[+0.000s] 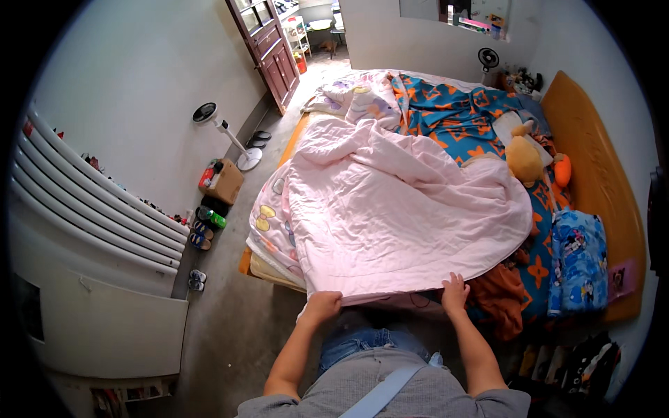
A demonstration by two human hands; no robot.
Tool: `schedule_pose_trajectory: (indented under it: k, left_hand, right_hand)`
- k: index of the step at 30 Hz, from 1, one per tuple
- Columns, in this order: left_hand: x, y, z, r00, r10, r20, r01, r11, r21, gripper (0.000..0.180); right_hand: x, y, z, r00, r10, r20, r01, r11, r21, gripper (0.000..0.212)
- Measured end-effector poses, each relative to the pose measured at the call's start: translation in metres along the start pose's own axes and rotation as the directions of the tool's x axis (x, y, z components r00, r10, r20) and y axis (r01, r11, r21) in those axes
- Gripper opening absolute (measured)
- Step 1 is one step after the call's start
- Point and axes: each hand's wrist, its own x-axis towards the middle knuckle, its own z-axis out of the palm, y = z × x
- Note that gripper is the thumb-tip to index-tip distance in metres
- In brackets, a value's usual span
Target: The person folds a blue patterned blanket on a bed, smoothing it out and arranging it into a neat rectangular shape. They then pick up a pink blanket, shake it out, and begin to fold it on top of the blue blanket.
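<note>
A large pale pink quilt (411, 209) spreads over the near and middle part of the bed, rumpled toward its far side. My left hand (323, 307) is closed round its near left corner. Along the same near edge, to the right, my right hand (455, 292) grips the quilt with its fingers a little apart. The edge runs fairly straight between both hands, close in front of my body. Under the quilt on the left shows a patterned pink sheet (268, 217). A blue and orange cover (453, 104) lies beyond and to the right.
A yellow plush toy (524, 159) and a folded blue printed bundle (580, 261) lie near the wooden headboard (592, 160). A rust-brown cloth (498, 296) lies right of my right hand. Left of the bed stand a white fan (249, 159), a cardboard box (224, 182) and shoes (200, 235).
</note>
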Motion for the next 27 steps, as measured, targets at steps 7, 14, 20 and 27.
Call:
schedule_pose_trajectory:
  k: [7, 14, 20, 27]
  left_hand:
    - [-0.007, -0.008, -0.033, 0.997, 0.054, -0.052, -0.053, 0.998, 0.027, 0.015]
    - [-0.036, -0.028, -0.07, 0.993, 0.087, -0.085, -0.087, 0.996, 0.002, 0.015]
    - [-0.056, -0.045, -0.092, 0.982, 0.156, -0.104, -0.155, 0.988, 0.018, 0.014]
    - [-0.083, -0.094, -0.113, 0.976, 0.084, -0.199, -0.074, 0.996, 0.054, 0.014]
  right_hand:
    - [-0.007, 0.004, -0.005, 1.0, -0.021, -0.004, 0.022, 0.994, 0.104, 0.012]
    - [-0.001, -0.047, -0.014, 0.982, 0.027, -0.188, 0.014, 0.976, 0.216, 0.07]
    - [0.016, -0.073, -0.016, 0.986, 0.098, -0.132, -0.084, 0.991, 0.109, 0.023]
    - [-0.014, -0.105, -0.018, 0.99, -0.139, 0.039, 0.131, 0.979, 0.157, 0.014]
